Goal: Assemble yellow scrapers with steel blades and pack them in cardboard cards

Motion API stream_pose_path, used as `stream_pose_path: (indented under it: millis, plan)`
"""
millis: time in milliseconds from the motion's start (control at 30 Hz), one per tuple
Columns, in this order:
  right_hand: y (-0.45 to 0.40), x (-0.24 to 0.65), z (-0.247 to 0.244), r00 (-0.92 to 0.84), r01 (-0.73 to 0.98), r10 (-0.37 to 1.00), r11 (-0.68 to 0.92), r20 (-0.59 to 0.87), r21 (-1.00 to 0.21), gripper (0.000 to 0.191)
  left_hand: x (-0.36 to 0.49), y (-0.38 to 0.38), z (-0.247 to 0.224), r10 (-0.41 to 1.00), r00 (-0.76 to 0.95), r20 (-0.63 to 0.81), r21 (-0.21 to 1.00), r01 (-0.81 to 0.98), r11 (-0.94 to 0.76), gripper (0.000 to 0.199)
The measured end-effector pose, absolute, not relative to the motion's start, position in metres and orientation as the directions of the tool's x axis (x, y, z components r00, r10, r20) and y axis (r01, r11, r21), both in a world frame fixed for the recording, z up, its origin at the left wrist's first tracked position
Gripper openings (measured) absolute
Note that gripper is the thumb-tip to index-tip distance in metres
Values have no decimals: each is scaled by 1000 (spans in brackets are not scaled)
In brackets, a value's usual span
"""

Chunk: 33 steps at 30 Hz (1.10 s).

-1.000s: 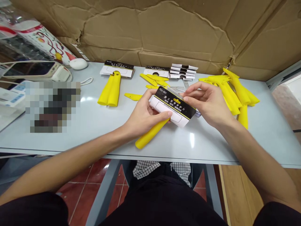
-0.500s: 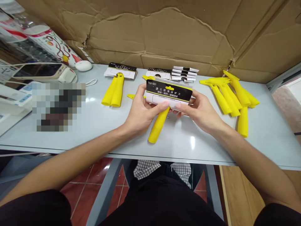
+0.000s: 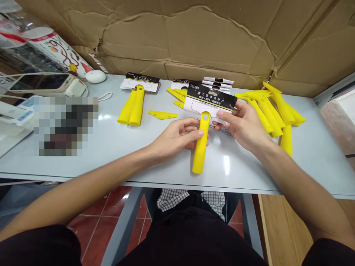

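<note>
My left hand is closed around the upper part of a yellow scraper handle, thumb on its front. The handle points down toward the table's front edge. Its forked top meets the notch of a black and white header card, printed TGJ-001. My right hand pinches that card by its right end, thumb in front and fingers behind. What lies behind the card is hidden. Left of the card, several flat yellow blade-shaped pieces rest on the table.
Two yellow handles under a header card lie to the left. Folded cards are stacked at the back. Several yellow scrapers are piled at right. A phone, white mouse and bottles stand left; cardboard lines the back.
The card has shifted right and up, showing the forked top of the handle. My left hand has gone from the card's left end to the handle, which now hangs more upright.
</note>
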State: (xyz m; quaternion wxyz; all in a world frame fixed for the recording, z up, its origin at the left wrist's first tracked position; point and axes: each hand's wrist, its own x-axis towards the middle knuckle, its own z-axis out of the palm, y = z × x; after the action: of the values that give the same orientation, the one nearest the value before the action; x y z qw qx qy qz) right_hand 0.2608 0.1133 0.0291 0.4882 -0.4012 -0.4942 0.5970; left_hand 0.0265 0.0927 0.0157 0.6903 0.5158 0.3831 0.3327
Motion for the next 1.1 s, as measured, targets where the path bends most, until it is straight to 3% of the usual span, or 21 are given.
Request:
stream_pose_path:
  millis: [300,500,633,767,933,1033,1100]
  plan:
    - [116,265,41,-94,-153,995,-30,-16,-988,28,25,93,22,853,506,-125,990,7,141,37]
    - [118,270,43,-36,-93,999,-6,-3,-996,29,23,89,19,867,491,79,994,29,-107,54]
    - [119,271,39,-83,24,996,39,37,-999,38,23,69,26,832,525,177,916,221,-334,18]
    - [121,273,31,-56,194,995,95,85,-976,38,22,43,25,828,544,136,878,322,-355,24]
    - [118,281,23,-77,565,962,258,261,-784,16,21,21,12,854,515,72,898,340,-280,34]
    - [111,290,20,-108,701,903,365,416,-612,21,22,17,5,868,492,71,911,322,-257,34]
    - [106,297,16,-180,739,877,419,445,-527,21,24,16,3,877,475,79,906,333,-262,34]
